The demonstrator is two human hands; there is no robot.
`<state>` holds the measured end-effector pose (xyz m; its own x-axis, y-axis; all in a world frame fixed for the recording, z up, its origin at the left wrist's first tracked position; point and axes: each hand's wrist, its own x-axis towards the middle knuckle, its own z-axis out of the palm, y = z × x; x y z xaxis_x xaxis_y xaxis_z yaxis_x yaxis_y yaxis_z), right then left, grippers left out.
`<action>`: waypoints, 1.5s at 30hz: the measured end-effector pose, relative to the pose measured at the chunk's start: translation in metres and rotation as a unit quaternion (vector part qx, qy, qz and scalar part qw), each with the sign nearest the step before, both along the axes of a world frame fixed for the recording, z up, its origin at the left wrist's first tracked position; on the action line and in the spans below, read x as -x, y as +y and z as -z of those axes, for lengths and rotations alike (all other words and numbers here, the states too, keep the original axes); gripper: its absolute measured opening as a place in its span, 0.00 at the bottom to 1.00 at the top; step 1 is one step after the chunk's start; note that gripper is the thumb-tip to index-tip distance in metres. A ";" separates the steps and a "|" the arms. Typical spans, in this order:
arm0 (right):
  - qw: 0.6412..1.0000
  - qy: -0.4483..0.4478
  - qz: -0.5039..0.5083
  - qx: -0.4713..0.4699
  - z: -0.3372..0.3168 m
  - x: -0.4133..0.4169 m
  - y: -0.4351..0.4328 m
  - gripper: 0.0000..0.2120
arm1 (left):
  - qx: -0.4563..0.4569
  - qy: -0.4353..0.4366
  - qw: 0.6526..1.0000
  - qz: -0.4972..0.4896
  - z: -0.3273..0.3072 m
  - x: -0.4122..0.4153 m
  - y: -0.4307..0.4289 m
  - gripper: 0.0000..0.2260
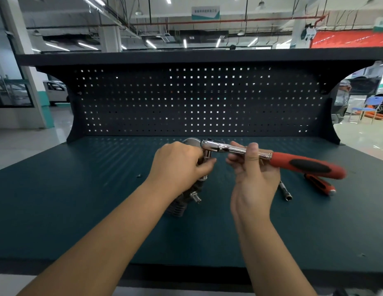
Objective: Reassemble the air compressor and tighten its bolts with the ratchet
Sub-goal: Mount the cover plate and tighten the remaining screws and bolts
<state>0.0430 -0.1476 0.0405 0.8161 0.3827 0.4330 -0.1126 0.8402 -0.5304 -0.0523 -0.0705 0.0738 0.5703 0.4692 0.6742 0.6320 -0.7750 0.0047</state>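
The air compressor (182, 201), a small dark metal unit with cooling fins and a silver nipple, lies on the green bench top, mostly hidden under my left hand (179, 165). That hand curls over its upper end, fingertips at the socket below the ratchet head. The ratchet (261, 155) has a chrome shaft and a red-and-black handle; it hovers level above the compressor, head to the left. My right hand (252, 167) pinches the chrome shaft between thumb and fingers, near the middle.
A chrome socket extension (285, 192) and a second red-and-black handled tool (320, 184) lie on the bench to the right. A tiny dark part (139, 175) sits left of the compressor. A dark pegboard (197, 99) walls off the back of the bench.
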 end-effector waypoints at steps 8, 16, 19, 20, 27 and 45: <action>0.955 0.135 -0.265 -0.006 -0.006 -0.001 0.026 0.08 | -0.011 -0.048 0.998 0.030 0.001 0.027 0.019 0.19; 0.974 0.089 -0.207 -0.006 -0.003 0.001 0.032 0.06 | 0.003 -0.081 0.996 -0.037 0.000 0.015 0.011 0.31; 0.981 0.081 -0.179 -0.009 -0.003 0.004 0.030 0.06 | -0.016 -0.084 0.994 -0.074 0.007 0.007 0.013 0.28; 0.982 0.080 -0.171 -0.008 -0.003 0.005 0.029 0.07 | -0.028 -0.089 0.993 -0.070 0.009 0.006 0.013 0.27; 0.988 0.059 -0.141 -0.002 -0.005 0.010 0.029 0.07 | -0.073 -0.148 0.984 -0.066 0.019 -0.002 0.010 0.12; 0.976 0.027 -0.217 -0.005 -0.002 0.001 0.030 0.16 | 0.169 -0.113 0.971 0.122 0.012 0.021 0.024 0.17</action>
